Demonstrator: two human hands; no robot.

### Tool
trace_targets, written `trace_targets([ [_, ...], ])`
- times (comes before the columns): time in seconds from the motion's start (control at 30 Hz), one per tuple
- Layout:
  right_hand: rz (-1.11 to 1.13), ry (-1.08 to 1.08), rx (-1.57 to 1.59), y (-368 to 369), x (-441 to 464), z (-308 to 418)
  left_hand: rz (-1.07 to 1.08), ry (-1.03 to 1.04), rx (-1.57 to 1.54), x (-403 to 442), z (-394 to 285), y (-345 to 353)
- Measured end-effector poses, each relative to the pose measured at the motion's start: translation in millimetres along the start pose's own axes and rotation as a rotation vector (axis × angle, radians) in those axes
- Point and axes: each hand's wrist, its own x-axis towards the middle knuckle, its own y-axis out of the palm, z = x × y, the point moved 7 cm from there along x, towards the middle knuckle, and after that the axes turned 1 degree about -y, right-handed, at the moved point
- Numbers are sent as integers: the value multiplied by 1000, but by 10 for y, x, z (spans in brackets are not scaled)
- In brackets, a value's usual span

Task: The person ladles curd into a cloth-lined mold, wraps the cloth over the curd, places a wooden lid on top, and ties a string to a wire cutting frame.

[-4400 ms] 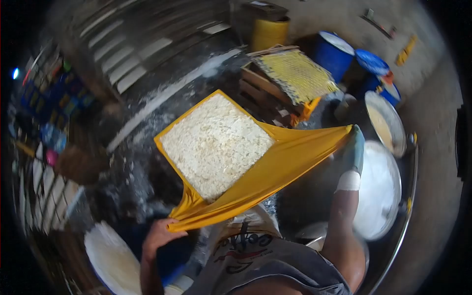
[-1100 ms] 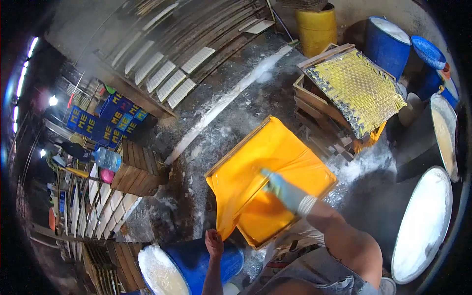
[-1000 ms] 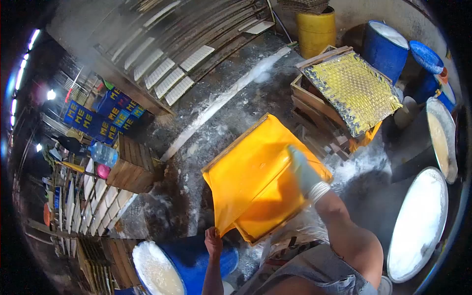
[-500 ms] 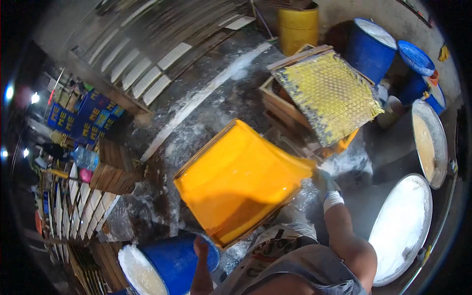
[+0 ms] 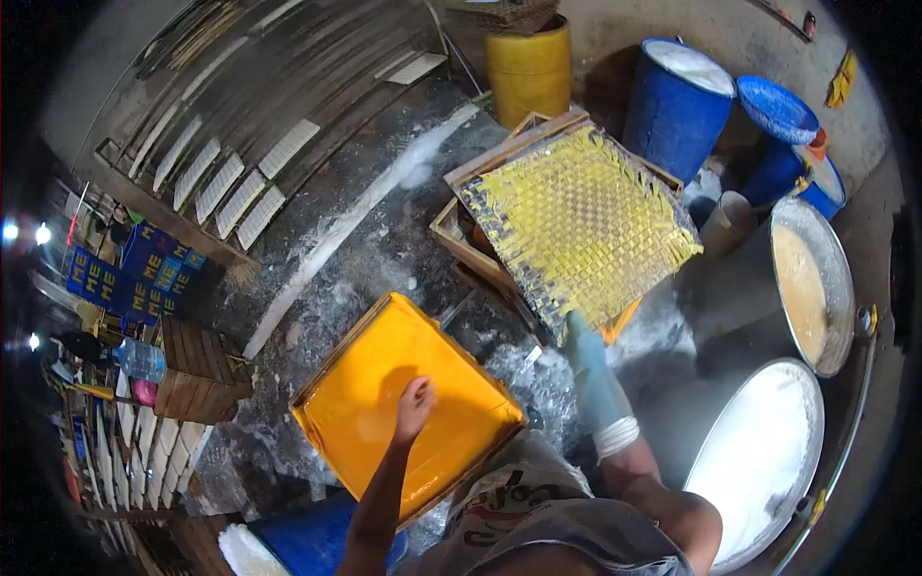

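My left hand is bare and hovers over an orange sheet, its fingers curled in with nothing visible in them. That glossy sheet covers a square wooden-edged frame in front of me. My right hand wears a long grey-green rubber glove with a white band at the cuff. Its fingertips are at the lower edge of a yellow woven panel; whether they grip it is not clear. The panel lies tilted on a wooden frame, and a bit of orange material shows beneath it.
Two large steaming vats, one with white contents and one with tan liquid, stand at right. Blue barrels and a yellow barrel are behind. A blue barrel lies near my left arm. White slabs rest on racks at left.
My right hand has left the orange sheet's stretched corner and moved up to the woven panel. The sheet now lies flatter over its frame. My left hand has risen over it.
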Motion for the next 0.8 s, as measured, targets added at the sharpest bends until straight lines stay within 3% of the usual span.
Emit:
trace_targets([
  [0.03,65,-95,54,87,-15,23,78,-101,-153,258,25,293],
  [0.1,88,66,-3,209,-336,74,185,-409,-363,588,-686,822],
  [0.17,114,72,-81,286,-479,-38,269,-491,-674,875,-1032,1310],
  [0.23,21,204,-383,313,-927,-124,215,-574,-715,1035,-966,1602],
  [0.3,238,192,-129,433,-1200,-398,19,-690,-735,1060,-858,1706],
  [0.33,301,195,-267,189,-1079,-870,25,-598,-812,930,-665,1650],
  [0.37,344,200,-311,72,-1096,-918,25,-508,-882,868,-551,1534],
  [0.43,365,205,105,-25,-1126,-787,-115,-359,-813,405,-1090,910],
  [0.5,186,97,289,-186,-1211,-473,-137,-208,-710,155,-734,459],
  [0.53,130,57,345,-245,-1231,-353,-158,-286,-733,-168,-981,117],
  [0.6,192,-66,237,-215,-1151,-314,-210,-159,-752,-497,-474,-372],
  [0.63,211,-110,200,-176,-1099,-384,-303,-96,-612,-756,-449,-696],
  [0.67,230,-167,-41,-86,-899,-637,-391,-35,-470,-1028,-440,-1011],
  [0.77,352,-44,-218,560,-1204,-1207,-517,-147,-400,-1795,401,-1631],
  [0.8,289,-87,-385,828,-1506,-1193,-562,-211,-436,-2056,700,-1789],
])
